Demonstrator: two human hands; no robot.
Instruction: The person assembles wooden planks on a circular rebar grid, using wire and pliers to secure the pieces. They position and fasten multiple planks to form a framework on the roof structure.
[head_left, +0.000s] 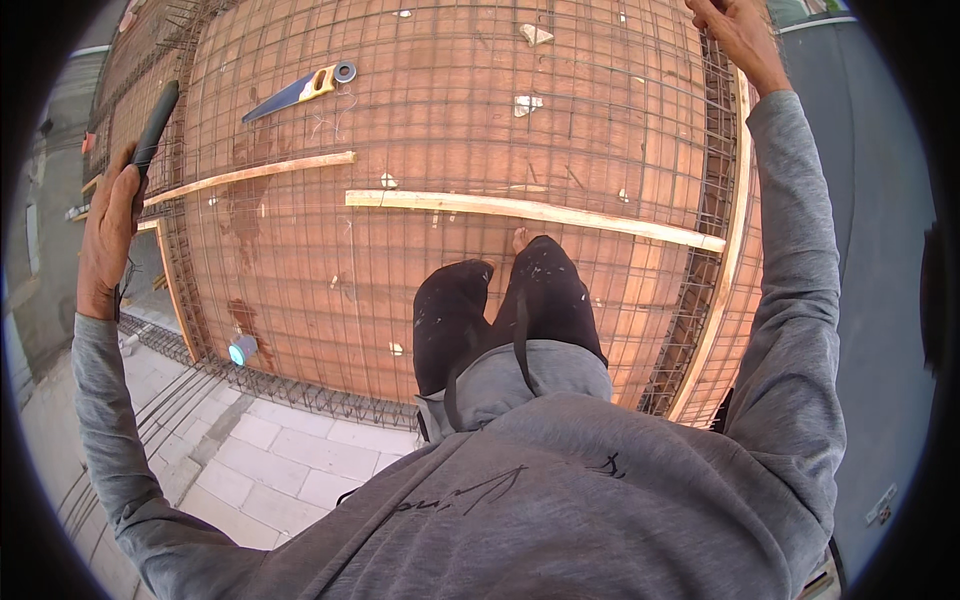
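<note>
On a red deck (450, 130) covered in steel mesh, the left hand (108, 235) grips a dark tool handle (155, 125), while the right hand (735, 30) seems closed on edge bars.

Open rebar mesh (450, 130) ahead, crossed by two wooden battens (530, 210), handsaw (295, 92) at far left

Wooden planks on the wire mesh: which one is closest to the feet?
The long pale plank lying straight across just beyond the bare foot. The thinner plank lies farther left, slanting toward the saw.

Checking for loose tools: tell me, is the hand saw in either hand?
No: the hand saw lies on the rebar mesh, apart from both hands.
</note>
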